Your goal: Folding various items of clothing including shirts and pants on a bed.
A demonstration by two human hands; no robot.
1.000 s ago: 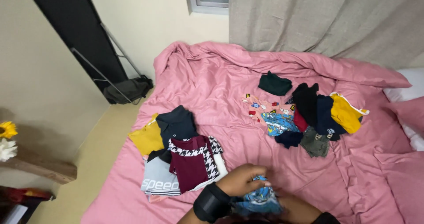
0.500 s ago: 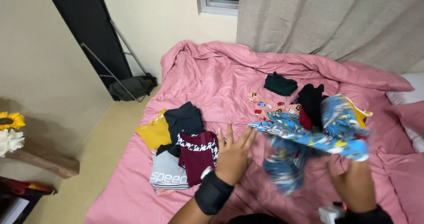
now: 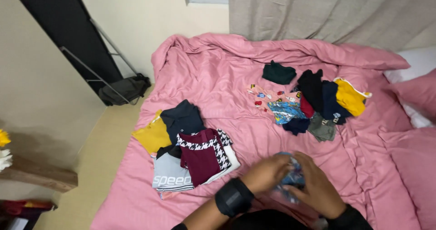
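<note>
Both hands' grip (image 3: 290, 182) round blue garment (image 3: 293, 175)

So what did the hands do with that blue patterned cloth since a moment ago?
Half a second ago the right hand held the blue patterned cloth spread out in the air, with the left hand open beside it. Now both hands grip it, bunched small, low over the pink bedcover. The folded stack with the maroon houndstooth top and the loose pile by the yellow garment stayed put.
</note>
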